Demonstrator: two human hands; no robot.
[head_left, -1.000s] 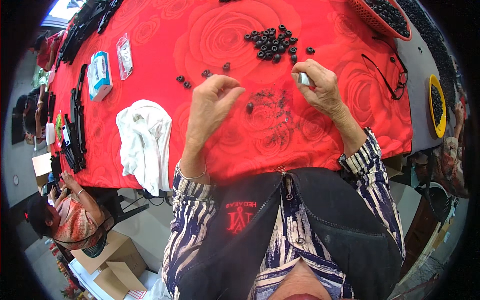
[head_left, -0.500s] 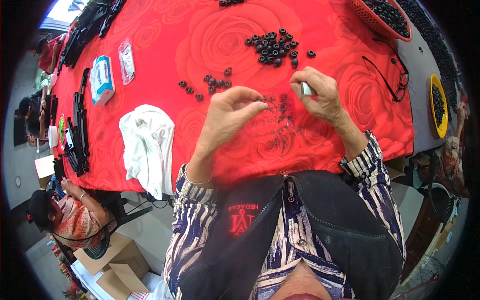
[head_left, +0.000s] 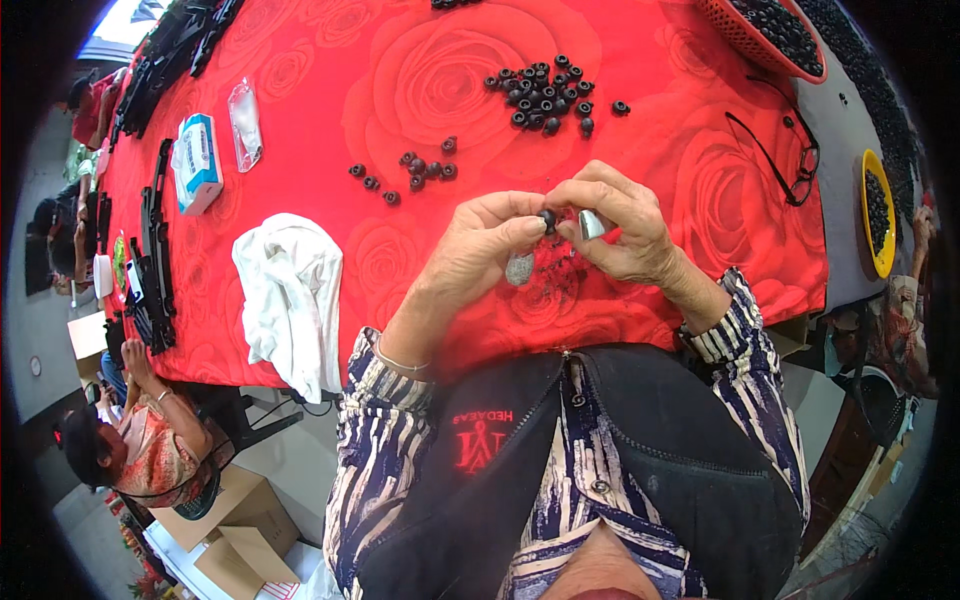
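Note:
My left hand (head_left: pixel 478 250) and my right hand (head_left: pixel 618 222) meet above the near part of a red rose-patterned tablecloth (head_left: pixel 400 90). Between the fingertips of both hands sits a small black ring-shaped part (head_left: pixel 548 217). My right hand also holds a small silvery metal piece (head_left: pixel 591 225) against its thumb. A silvery thimble-like cap (head_left: pixel 520 268) shows on my left thumb. A pile of several black ring parts (head_left: pixel 545 92) lies farther out, and a smaller scatter of them (head_left: pixel 410 170) lies to the left.
A white cloth (head_left: pixel 292 300) hangs over the near table edge at left. A blue-white box (head_left: pixel 197 162), a clear bag (head_left: pixel 244 122), eyeglasses (head_left: pixel 780 155), a red basket (head_left: pixel 765 35) and a yellow bowl (head_left: pixel 878 212) of black parts stand around. Another person (head_left: pixel 130 440) sits at lower left.
My hands have come together: the left moved right and the right moved slightly toward me, and they now pinch one black part between them.

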